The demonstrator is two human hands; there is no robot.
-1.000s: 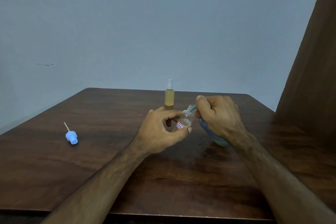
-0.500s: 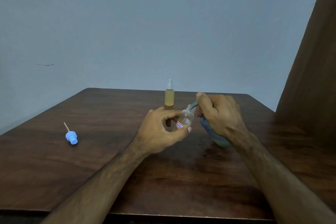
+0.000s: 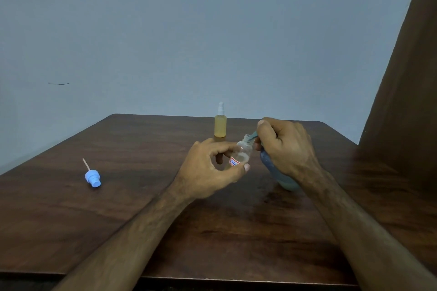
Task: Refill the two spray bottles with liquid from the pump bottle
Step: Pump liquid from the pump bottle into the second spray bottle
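My left hand [image 3: 208,168] holds a small clear spray bottle [image 3: 241,152] with a red and white label, tilted, its neck uncapped and pointing up right. My right hand [image 3: 286,146] grips the top of the blue-grey pump bottle [image 3: 281,177], which stands on the table; its index finger lies on the pump head. The teal spout [image 3: 253,135] touches the clear bottle's open neck. A second spray bottle [image 3: 220,123] with yellow liquid and a white sprayer stands upright behind my hands. A light blue sprayer cap [image 3: 92,177] with its dip tube lies at the left.
Everything sits on a dark wooden table [image 3: 142,208] whose front edge runs along the bottom of the view. A plain grey-blue wall stands behind it, and a brown wooden panel [image 3: 406,106] rises at the right.
My right index finger has lifted a little on the pump head, and the spout now shows more clearly at the clear bottle's neck. My left hand and the other items kept still.
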